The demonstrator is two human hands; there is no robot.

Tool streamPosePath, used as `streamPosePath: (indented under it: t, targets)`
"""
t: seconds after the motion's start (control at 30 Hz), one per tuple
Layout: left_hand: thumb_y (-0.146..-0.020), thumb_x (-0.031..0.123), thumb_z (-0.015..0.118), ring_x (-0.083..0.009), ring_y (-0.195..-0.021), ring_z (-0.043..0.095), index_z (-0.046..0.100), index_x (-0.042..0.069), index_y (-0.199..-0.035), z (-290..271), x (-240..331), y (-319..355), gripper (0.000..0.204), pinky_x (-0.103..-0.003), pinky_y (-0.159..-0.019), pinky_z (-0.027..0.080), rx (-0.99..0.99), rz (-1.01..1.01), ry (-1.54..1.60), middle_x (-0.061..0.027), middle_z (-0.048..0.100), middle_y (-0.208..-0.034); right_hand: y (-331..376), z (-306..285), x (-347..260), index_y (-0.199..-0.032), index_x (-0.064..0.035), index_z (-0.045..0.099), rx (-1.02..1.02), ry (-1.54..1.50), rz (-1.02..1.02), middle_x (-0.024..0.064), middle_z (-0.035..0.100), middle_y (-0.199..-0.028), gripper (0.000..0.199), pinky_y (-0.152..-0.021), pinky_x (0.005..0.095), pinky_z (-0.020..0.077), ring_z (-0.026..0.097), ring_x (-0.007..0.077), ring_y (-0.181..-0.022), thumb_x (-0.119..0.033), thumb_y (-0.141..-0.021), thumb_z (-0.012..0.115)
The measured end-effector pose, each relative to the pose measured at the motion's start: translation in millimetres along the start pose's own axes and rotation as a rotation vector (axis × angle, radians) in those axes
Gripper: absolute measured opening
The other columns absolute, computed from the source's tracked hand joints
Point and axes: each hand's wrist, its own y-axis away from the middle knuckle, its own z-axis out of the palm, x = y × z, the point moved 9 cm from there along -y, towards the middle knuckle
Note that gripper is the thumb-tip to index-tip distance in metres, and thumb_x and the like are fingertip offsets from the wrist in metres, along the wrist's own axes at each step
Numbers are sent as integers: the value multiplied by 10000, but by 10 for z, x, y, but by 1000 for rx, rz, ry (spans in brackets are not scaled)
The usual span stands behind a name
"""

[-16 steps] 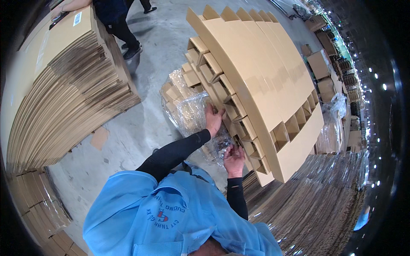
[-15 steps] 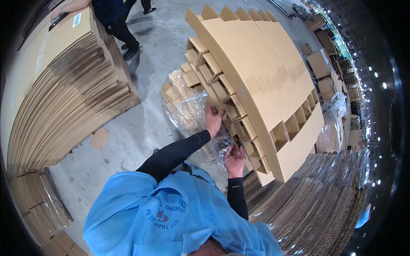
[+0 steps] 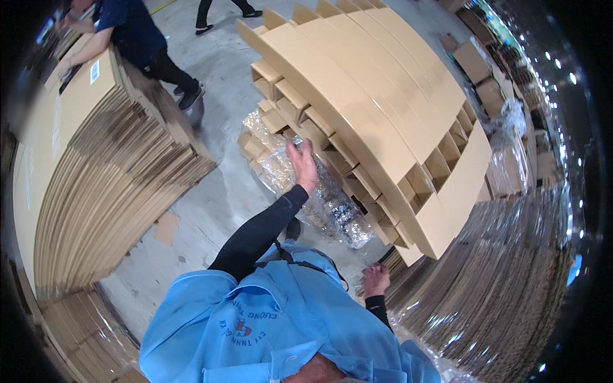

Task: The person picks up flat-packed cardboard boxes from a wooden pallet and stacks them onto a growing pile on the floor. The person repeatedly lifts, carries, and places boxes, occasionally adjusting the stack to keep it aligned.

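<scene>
My left hand (image 3: 303, 167) is beside the left side of a stack of large folded cardboard boxes (image 3: 367, 83), its fingers apart and upright over crumpled clear plastic wrap (image 3: 338, 214). Whether the fingertips touch the wrap or the cardboard, I cannot tell. The wrap hangs down the stack's side and partly covers smaller cardboard pieces (image 3: 274, 120) lower down. Below the stack's nearest corner is my right hand (image 3: 375, 279), loosely curled with fingers a little apart and nothing visible in it. It seems clear of the boxes.
A tall pile of flat cardboard sheets (image 3: 121, 185) stands at the left, where a person in dark clothes (image 3: 131, 32) leans on it. Plastic-wrapped cardboard (image 3: 491, 274) fills the lower right. A cardboard scrap (image 3: 166, 228) lies on the grey floor. Another person's legs (image 3: 223, 13) show farther off.
My right hand has come away from the stack's side, down and toward me. My left hand has shifted slightly up and left, its fingers spreading. The wrap now hangs farther along the side.
</scene>
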Motion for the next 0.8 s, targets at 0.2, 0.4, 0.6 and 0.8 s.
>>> streamPosePath:
  t: [0.2,0.4,0.6,0.8]
  targets:
    - [-1006,352,360,-373,-1399,193,241,-98,-1411,111,63,-267,617,-406,-1160,148,30,215,-92,-274,213,-1489,79,202,-1134,-1388,-83,408,-9,-176,-400,106,485,-1369,709,-992,445,388,464,265,-1241,-597,-904,480]
    - [-1012,432,330,-368,-1411,172,253,-58,-1435,320,-188,-291,652,-415,-1164,128,-131,236,135,-257,204,-1507,-221,915,-1274,-1298,-108,476,-308,-294,-371,64,558,-1255,394,-985,374,455,547,225,-1150,-339,-982,425]
    - [-993,480,351,-394,-1383,206,306,-43,-1413,331,-202,-228,673,-449,-1155,144,-146,306,-16,-267,253,-1475,-687,664,-1007,-1316,-84,423,-320,98,-600,48,494,-1299,374,-1003,355,439,501,193,-1193,-179,-960,487]
    - [-953,533,411,-398,-1373,219,381,-27,-1372,335,12,-157,701,-460,-1144,164,-138,362,-150,-263,309,-1441,-556,679,-1068,-1328,-102,439,-45,1303,-1162,68,535,-1289,431,-997,367,445,523,220,-1186,-366,-988,418]
